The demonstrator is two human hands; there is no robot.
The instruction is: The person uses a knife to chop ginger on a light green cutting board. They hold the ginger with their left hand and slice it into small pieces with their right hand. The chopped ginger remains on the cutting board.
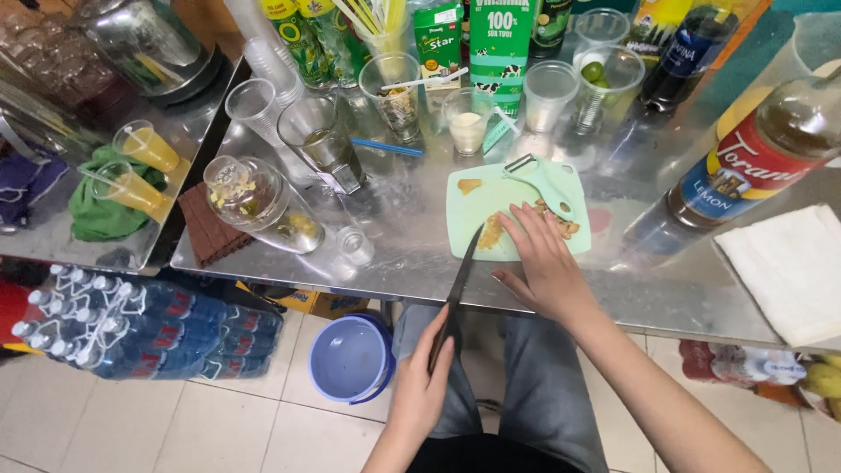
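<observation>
A light green cutting board lies on the steel table. My right hand rests palm down on the board, its fingers over tan chopped pieces. In my left hand, below the table edge, is the handle of a long dark knife, whose tip touches the pieces on the board. A green peeler lies at the back of the board, and one tan slice sits in its far left corner.
Plastic cups, green milk cartons and bottles crowd the table's back. A glass jar lies to the left, a syrup bottle and a white cloth to the right. On the floor are a blue bucket and packed water bottles.
</observation>
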